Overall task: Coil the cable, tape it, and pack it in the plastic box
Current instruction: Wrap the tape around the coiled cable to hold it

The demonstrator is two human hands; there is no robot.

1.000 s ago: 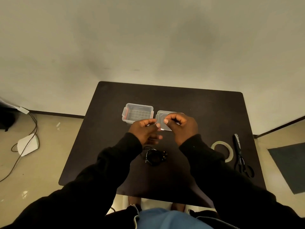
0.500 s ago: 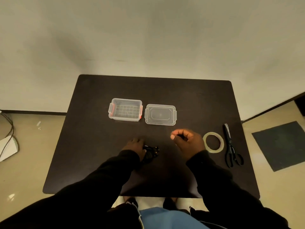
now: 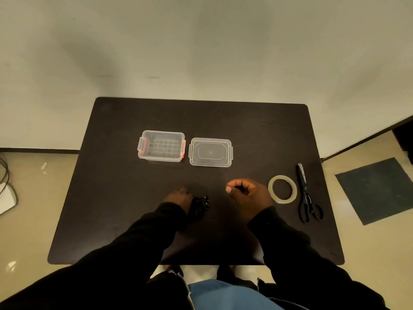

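Note:
A black coiled cable (image 3: 201,203) lies on the dark table (image 3: 125,198), and my left hand (image 3: 178,196) rests on its left side, gripping it. My right hand (image 3: 248,195) hovers to the right with thumb and fingers pinched together; whether a small piece of tape is between them I cannot tell. The clear plastic box (image 3: 161,146) with red latches stands open and empty further back. Its clear lid (image 3: 210,152) lies flat just right of it.
A roll of clear tape (image 3: 282,189) lies right of my right hand. Black scissors (image 3: 306,195) lie beside it near the table's right edge. A wall runs behind the table; floor with a dark mat (image 3: 377,189) shows at right.
Both hands came down from in front of the lid. My left hand dropped onto the cable; my right hand moved right toward the tape roll. The camera view tilted.

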